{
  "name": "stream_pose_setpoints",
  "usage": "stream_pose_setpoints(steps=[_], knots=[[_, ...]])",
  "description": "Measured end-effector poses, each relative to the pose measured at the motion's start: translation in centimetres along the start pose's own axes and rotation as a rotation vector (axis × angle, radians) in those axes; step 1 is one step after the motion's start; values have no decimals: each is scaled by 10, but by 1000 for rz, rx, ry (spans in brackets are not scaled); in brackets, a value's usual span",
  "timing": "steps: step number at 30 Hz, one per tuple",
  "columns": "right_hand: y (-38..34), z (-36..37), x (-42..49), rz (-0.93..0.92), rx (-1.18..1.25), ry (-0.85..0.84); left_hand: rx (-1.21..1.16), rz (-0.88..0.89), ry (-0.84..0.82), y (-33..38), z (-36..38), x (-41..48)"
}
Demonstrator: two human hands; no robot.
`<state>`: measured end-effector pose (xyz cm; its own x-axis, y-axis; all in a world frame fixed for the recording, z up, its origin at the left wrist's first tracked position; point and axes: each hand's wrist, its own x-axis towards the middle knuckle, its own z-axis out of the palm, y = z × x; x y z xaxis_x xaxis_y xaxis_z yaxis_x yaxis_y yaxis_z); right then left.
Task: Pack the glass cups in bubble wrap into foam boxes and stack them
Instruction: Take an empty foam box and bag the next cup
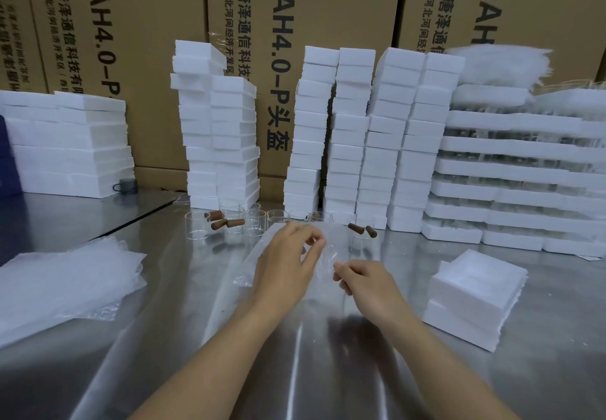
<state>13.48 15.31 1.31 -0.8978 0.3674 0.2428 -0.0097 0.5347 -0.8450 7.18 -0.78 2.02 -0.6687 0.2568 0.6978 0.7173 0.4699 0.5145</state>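
Observation:
A sheet of bubble wrap (323, 255) lies on the steel table in front of me, with a clear glass cup half wrapped in it between my hands. My left hand (288, 262) rests over the wrap's left side, fingers curled and pinching it near the top. My right hand (364, 283) pinches the wrap's near right edge. Behind them stands a row of several glass cups (255, 222) with brown wooden handles (234, 222). An open foam box (475, 283) sits on another one at the right.
Tall stacks of white foam boxes (351, 137) line the back, before cardboard cartons (295, 9). Foam trays of glasses (524, 173) stand at the right. A pile of bubble wrap sheets (62, 285) lies at the left. Flat foam slabs (69, 144) sit far left.

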Motion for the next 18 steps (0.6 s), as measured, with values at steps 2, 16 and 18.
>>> stream_pose_setpoints(steps=[2,16,18], knots=[[0,-1,1,3,-18,19,3,81,10,4,2,-2],[8,-13,9,195,519,-109,-107,366,-31,36,8,-16],[11,-11,13,189,549,-110,-149,327,104,35,0,-10]])
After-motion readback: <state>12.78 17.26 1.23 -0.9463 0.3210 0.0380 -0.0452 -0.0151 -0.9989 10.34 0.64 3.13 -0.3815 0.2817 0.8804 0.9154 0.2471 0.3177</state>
